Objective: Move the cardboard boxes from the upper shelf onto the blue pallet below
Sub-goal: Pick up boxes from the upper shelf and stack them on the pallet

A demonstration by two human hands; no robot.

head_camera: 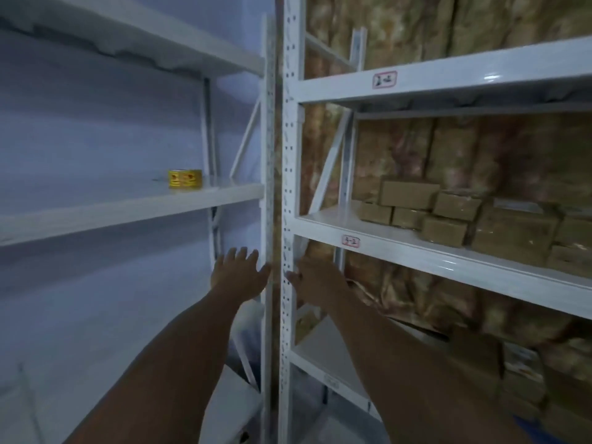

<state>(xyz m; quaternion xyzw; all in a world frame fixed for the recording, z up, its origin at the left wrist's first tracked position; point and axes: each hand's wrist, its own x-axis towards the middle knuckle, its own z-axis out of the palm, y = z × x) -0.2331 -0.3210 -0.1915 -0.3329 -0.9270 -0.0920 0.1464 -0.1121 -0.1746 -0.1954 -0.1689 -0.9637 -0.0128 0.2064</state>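
Several brown cardboard boxes (448, 216) sit stacked on the middle shelf (416, 248) of the right-hand white rack. My left hand (238, 274) is stretched forward, fingers spread, just left of the racks' perforated uprights, holding nothing. My right hand (315, 280) reaches past the right upright under that shelf, its fingers partly hidden, nothing visible in it. More boxes (522, 379) stand lower at the right, with a sliver of blue (525, 424) beneath them that may be the pallet.
Two white perforated uprights (286, 219) stand between my arms. The left rack's shelf (128, 209) holds only a small yellow pack (185, 178). A patterned beige curtain (448, 155) hangs behind the right rack. Red-framed labels mark the right rack's beams.
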